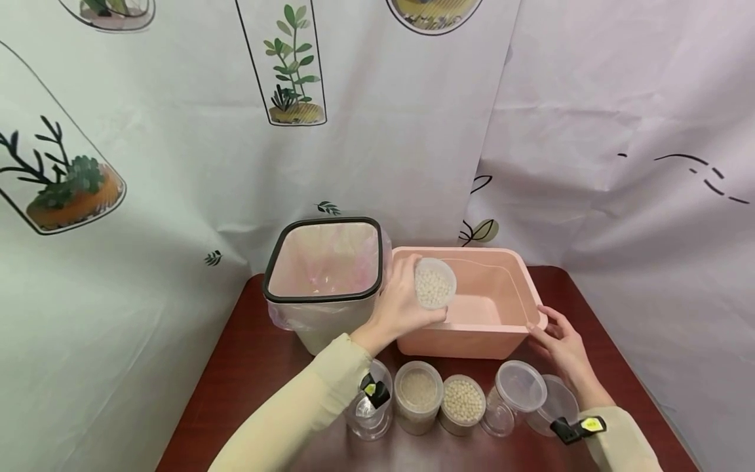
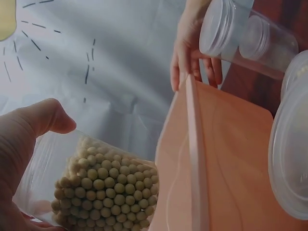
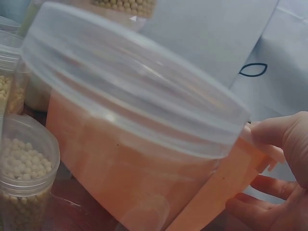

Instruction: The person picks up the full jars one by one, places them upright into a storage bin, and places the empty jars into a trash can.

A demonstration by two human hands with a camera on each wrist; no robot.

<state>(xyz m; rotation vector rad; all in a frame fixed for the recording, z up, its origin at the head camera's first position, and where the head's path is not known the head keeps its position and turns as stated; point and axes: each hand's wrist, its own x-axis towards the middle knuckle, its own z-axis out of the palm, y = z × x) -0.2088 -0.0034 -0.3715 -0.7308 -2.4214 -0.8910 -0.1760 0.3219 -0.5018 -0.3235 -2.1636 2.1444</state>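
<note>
Left hand (image 1: 401, 303) has its fingers curled round the bead tub (image 1: 435, 287) by the left end of the pink bin (image 1: 460, 341), right hand (image 1: 561, 342) pinching its rim. I'd keep that steady and go slow

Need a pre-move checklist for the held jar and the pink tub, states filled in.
1. Grip on jar: ok. The left hand holds the jar of pale pellets.
2. Tub steadied: ok. The right hand holds the pink tub at its near right corner.
3. Jar lined up with tub: ok in the head view, over the tub's left part; height cannot tell.
4. Jar lid off: cannot tell, the plastic is see-through.
5. Whole tub floor visible: not ok, the held jar hides part.
6. Left sleeve clear of the leftmost jar: cannot tell, they overlap in the head view.
</note>
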